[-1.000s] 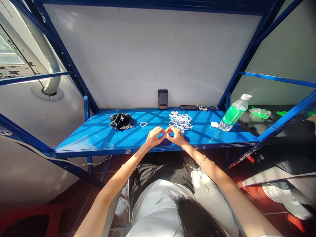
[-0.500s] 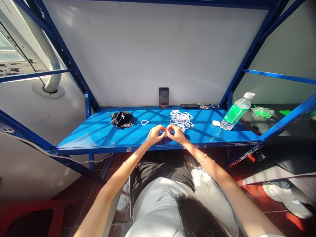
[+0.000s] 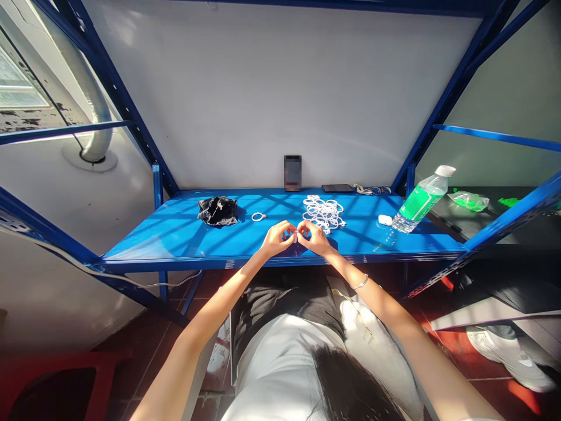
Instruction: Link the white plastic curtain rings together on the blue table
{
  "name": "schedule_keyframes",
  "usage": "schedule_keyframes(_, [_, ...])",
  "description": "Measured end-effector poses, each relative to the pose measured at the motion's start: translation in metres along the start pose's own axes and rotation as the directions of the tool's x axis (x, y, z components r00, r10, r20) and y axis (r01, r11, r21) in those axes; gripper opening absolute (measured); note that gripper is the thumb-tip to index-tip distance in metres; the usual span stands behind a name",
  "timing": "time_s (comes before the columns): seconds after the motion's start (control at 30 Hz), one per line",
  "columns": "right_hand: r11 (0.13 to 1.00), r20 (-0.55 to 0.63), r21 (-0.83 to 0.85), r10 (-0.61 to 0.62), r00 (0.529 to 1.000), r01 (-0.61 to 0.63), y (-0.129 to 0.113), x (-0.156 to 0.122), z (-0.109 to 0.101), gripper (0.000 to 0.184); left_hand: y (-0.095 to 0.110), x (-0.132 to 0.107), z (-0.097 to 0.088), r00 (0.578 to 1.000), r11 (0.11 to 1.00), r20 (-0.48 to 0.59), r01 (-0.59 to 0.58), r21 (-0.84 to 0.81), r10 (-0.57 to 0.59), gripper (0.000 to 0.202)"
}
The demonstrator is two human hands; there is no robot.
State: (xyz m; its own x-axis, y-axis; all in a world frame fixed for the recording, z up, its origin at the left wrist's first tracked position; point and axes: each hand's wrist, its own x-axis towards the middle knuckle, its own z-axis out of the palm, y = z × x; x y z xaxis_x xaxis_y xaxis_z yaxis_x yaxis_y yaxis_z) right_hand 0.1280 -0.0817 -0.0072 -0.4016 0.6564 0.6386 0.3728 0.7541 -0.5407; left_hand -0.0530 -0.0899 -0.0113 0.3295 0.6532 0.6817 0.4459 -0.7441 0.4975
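Observation:
My left hand (image 3: 278,238) and my right hand (image 3: 314,237) meet above the front part of the blue tabletop (image 3: 175,234), fingertips almost touching. Both are closed in a pinch. Something small and pale may be between the fingertips, too small to make out. Just behind my right hand lies a loose pile of white rings (image 3: 324,210). One separate white ring with a small knob (image 3: 263,216) rests to the left of my left hand. Farther left sits a crumpled black plastic bag (image 3: 218,211).
A bottle with a green label (image 3: 418,202) stands at the right beside a small white case (image 3: 385,220). Along the back are an upright dark device (image 3: 293,173), a flat black phone (image 3: 337,188) and a bundled cable (image 3: 371,190). Blue frame posts (image 3: 405,158) rise at both sides.
The view has shifted very slightly. My hands keep the same pinched pose, and nothing on the tabletop has visibly moved.

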Motion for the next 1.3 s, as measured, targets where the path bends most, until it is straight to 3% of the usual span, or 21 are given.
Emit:
schedule_keyframes(0.47, [1.000,-0.029,-0.018,-0.012,0.999,0.012,0.000,-0.001,0.002,0.004,0.003,0.001,-0.001,0.998,0.999,0.028,0.048,0.011,-0.048,0.011])
schedule_keyframes(0.67, [1.000,-0.053,0.021,-0.008,0.999,0.009,-0.003,0.000,-0.001,0.005,0.008,0.003,-0.003,0.992,1.000,0.125,0.017,0.022,-0.019,0.029])
schedule_keyframes(0.8, [1.000,-0.055,0.025,-0.013,0.998,0.014,-0.004,0.000,-0.002,0.006,0.006,0.002,-0.003,0.984,1.000,0.176,0.007,-0.029,-0.002,0.025])
schedule_keyframes(1.3, [0.993,-0.073,0.014,-0.116,0.991,0.118,0.001,0.000,0.001,0.010,-0.001,0.001,-0.002,0.984,0.996,0.173,0.060,-0.071,-0.047,0.038])
